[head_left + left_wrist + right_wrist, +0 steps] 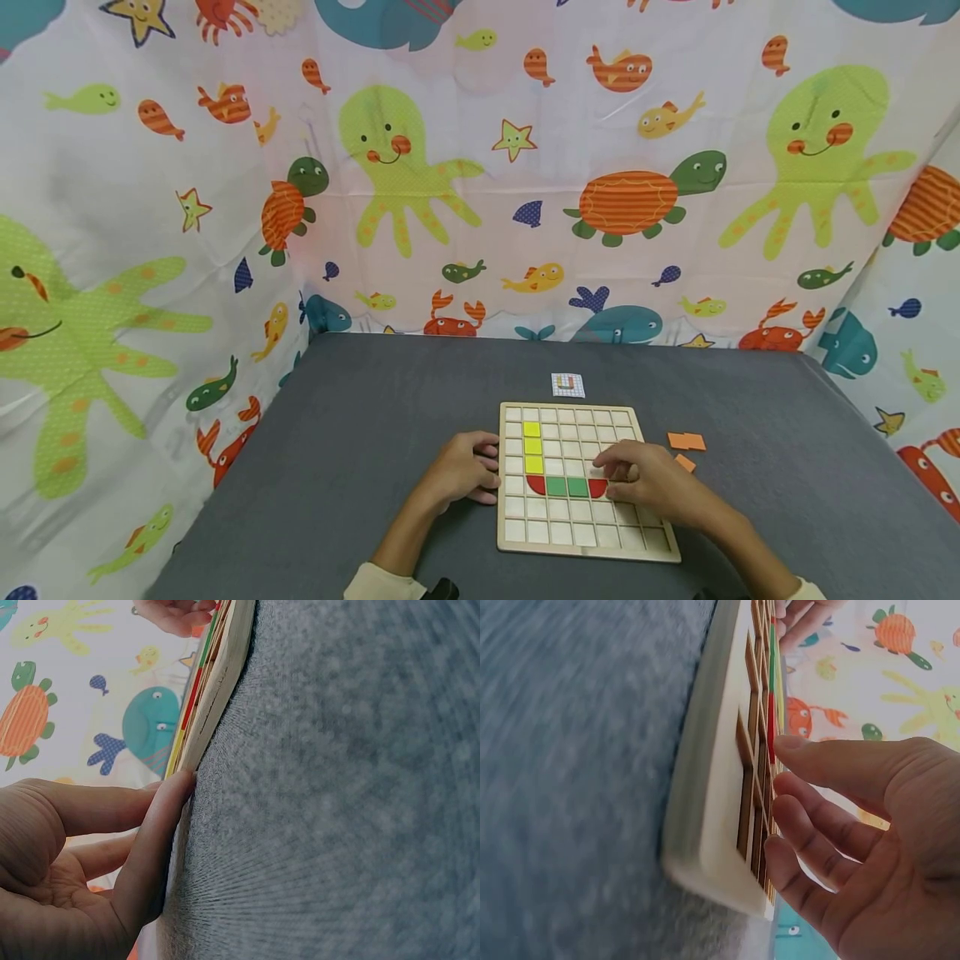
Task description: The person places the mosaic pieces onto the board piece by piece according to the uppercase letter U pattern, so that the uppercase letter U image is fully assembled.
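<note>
A wooden grid board lies on the grey table. My left hand rests at its left edge, fingers relaxed, and in the left wrist view the fingertips touch the board's side. My right hand is over the board's right part. Its thumb is right at a red rounded-corner tile, the other fingers loosely bent and apart from the thumb. Two green square tiles lie between this tile and another red rounded-corner tile. Above the left red tile runs a column of three yellow square tiles.
Three orange tiles lie on the table right of the board, near my right forearm. A small printed card with a coloured U-shaped figure on a grid lies behind the board. A sea-animal curtain hangs around the table.
</note>
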The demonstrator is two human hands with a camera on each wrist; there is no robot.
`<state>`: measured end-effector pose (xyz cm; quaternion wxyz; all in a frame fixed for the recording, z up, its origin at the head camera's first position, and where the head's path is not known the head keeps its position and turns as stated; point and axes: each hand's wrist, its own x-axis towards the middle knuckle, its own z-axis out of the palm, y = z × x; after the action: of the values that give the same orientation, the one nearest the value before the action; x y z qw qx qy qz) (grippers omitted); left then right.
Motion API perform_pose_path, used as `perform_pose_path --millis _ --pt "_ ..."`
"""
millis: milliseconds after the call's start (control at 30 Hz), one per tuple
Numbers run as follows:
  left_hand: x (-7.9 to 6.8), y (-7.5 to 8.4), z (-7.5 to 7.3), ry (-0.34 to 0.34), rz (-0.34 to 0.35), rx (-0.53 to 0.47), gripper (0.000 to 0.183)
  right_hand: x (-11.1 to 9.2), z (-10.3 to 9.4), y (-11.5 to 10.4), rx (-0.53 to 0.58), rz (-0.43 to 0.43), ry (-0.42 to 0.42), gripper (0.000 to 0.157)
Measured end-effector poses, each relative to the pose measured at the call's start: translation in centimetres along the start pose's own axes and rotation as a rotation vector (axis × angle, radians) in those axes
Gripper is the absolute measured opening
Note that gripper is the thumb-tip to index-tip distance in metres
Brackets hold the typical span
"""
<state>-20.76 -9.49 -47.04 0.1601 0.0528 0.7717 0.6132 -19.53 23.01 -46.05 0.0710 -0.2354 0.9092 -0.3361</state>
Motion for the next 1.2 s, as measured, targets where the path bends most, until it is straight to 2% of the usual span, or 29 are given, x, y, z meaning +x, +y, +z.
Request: perform_pose_path --millis 367,567,767,1000,1200 --pt "0.0 -0.1 0.0 -0.002 0.003 0.003 0.064 -1.3 -1.7 1.7 0.087 0.053 0.019 0.035" --pt "0.0 0.0 0.0 0.001 0.004 0.006 0.064 -1.9 -2.6 2.9 0.044 0.055 0.066 0.035" --pt "0.0 0.0 0.0 -0.001 0.006 0.003 0.063 -2.5 -3.2 4.0 -0.043 0.099 0.131 0.033" --pt "0.0 -0.1 0.0 -0.002 0.003 -0.007 0.064 -3.3 -3.8 5.1 -0.069 0.175 0.155 0.034" --pt "0.1 -0.2 0.0 -0.001 0.005 0.002 0.065 -4.0 -4.4 5.8 -0.109 0.184 0.177 0.036"
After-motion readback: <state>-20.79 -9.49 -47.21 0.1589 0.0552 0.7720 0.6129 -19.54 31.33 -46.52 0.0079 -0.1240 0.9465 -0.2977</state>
